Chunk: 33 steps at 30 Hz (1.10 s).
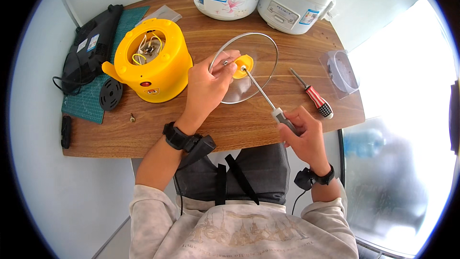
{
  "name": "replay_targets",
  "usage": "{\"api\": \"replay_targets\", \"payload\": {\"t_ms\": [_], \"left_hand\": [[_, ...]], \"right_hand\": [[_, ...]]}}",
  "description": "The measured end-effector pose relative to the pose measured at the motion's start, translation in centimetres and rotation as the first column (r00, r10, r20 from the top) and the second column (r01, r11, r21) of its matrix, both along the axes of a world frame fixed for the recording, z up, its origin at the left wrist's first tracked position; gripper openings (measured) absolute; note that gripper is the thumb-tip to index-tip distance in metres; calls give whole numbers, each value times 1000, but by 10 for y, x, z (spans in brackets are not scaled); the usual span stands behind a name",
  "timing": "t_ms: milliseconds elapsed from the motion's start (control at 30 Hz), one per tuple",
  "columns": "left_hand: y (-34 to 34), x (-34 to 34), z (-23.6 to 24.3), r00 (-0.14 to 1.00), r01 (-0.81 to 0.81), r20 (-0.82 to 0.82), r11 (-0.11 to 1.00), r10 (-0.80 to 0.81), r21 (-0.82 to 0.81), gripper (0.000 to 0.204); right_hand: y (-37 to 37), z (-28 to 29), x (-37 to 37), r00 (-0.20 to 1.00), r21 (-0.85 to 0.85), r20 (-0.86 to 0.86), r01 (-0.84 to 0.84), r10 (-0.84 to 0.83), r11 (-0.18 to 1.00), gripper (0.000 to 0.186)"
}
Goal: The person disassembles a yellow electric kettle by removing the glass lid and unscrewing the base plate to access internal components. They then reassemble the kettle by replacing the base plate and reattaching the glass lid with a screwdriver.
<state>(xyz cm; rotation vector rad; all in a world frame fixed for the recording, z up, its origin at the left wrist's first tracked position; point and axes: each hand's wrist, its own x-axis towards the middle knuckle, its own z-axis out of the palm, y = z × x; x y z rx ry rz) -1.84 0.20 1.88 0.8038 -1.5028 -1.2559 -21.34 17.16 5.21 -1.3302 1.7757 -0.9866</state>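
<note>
My left hand [211, 79] is closed on a round glass lid [262, 86] with a metal rim, gripping it by the yellow knob [246, 61] at its middle. In my right hand [305, 132] is a screwdriver [261, 91] with a grey and white handle. Its tip meets the centre of the yellow knob, where a screw seems to sit. To the left of my left hand stands a yellow pot-like appliance body [175, 67], its open top showing loose wires [141, 50] inside.
A second screwdriver [317, 100] lies at the right, near a clear plastic piece [341, 73]. Two white rice cookers [229, 7] [294, 5] stand at the back. At the left are a green cutting mat [84, 108], a black appliance [88, 52], a black slotted disc [111, 94] and a small brass-coloured part [132, 118].
</note>
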Motion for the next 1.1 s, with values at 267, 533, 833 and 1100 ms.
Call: {"api": "replay_targets", "payload": {"t_ms": [267,533,833,1100], "left_hand": [[2,-3,-1,998,-57,-26,995,55,-80,26],[0,0,-2,996,-88,-11,992,87,-95,25],[-5,2,-5,999,1,49,998,2,-56,29],[-8,4,-3,999,43,4,995,-44,93,28]], "right_hand": [[-3,-19,17,672,39,737,-152,74,988,14],[-5,-26,17,304,81,953,-219,-11,972,16],[5,-30,5,1000,-243,29,-1,8,970,28],[-8,-6,-24,761,-503,-619,-196,-193,842,35]]}}
